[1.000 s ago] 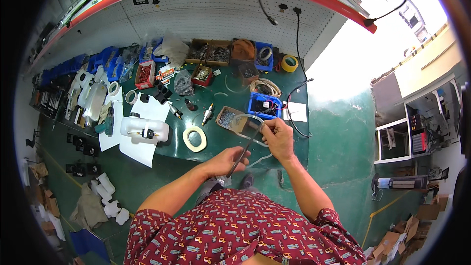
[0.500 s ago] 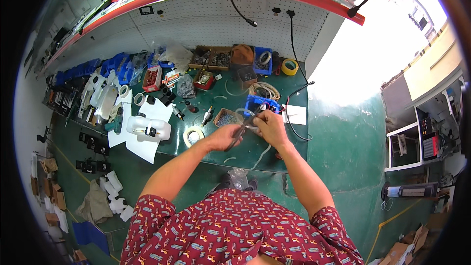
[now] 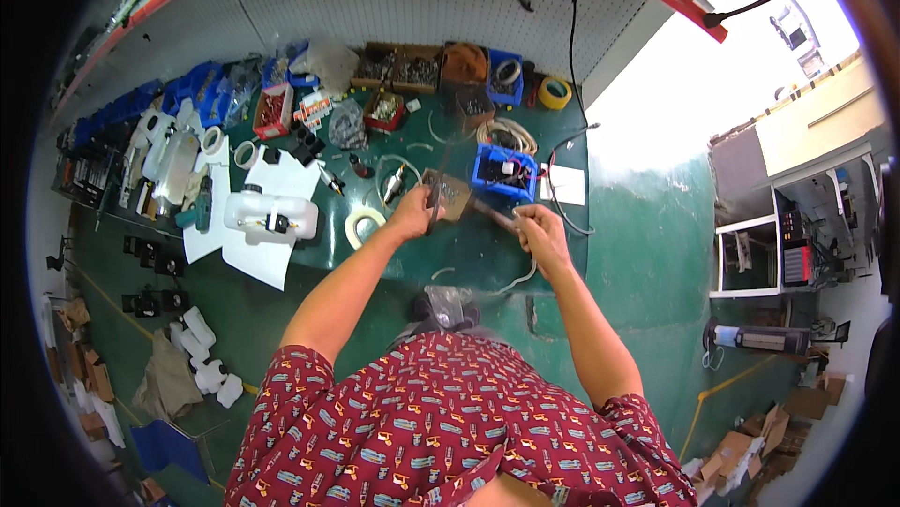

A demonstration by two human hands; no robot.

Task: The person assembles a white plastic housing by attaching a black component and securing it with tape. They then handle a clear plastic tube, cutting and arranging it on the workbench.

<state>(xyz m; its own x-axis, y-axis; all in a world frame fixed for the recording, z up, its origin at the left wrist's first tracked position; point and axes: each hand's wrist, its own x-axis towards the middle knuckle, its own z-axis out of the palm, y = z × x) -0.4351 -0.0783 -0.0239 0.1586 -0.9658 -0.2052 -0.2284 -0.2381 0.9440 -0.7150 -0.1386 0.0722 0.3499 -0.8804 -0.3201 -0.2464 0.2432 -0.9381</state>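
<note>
The right hand [image 3: 542,233] is pinching a pale tube [image 3: 518,283] in its fingers, a length trailing below them toward the counter's [image 3: 478,254] front edge. The left hand [image 3: 411,216] is hovering beside a cardboard box [image 3: 458,210]; blur is hiding whether its fingers are grasping anything.

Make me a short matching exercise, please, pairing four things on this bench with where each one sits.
1. White plastic tank
2. Yellow tape roll
3. Small cardboard box
4. Pale oval ring

A. Between the left hand and the right hand
B. Directly on the green bench, left of the left hand
C. On a white sheet
D. Near the bench's back right corner

Pairs: 1-C, 2-D, 3-A, 4-B
</note>
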